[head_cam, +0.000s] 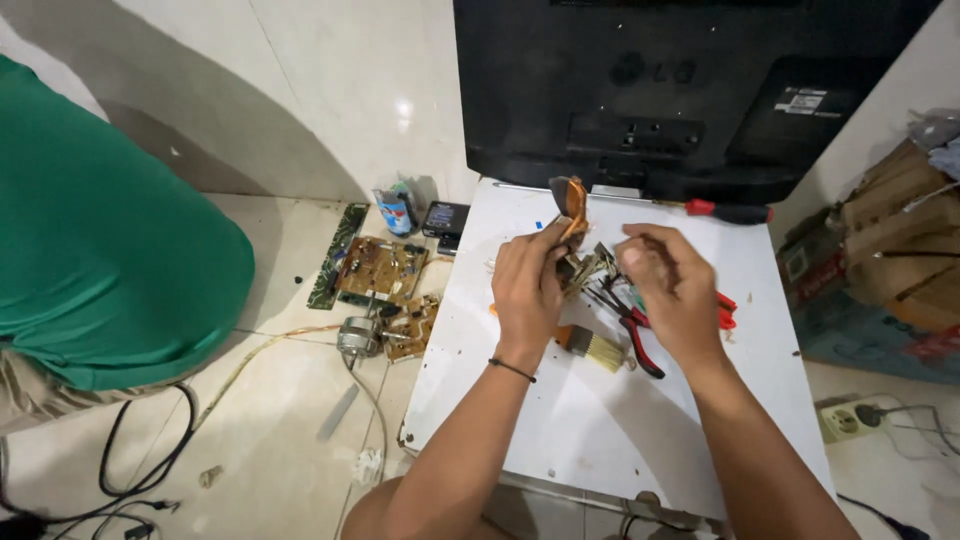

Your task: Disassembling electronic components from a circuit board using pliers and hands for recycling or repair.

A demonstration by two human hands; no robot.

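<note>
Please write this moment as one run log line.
left hand: holds small part | right hand: on part | brush, pliers: on board

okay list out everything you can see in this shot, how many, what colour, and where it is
Small electronic part: one, brown and metal, held between both hands.
Paintbrush: one, pale bristles, on the white board by the left wrist.
Pliers: one, red handles, under the right hand.
Screwdriver: one, red and black, at the board's far edge.
White board: one, work surface.
Television: one, black, back facing, behind the board.
Circuit boards: several, brown and green, on the floor left.
Small motor: one, metal, floor.
Power strip: one, white, floor right.
Another person: green shirt, far left.
Left hand: grip on the part.
Right hand: fingers at the part.
</note>
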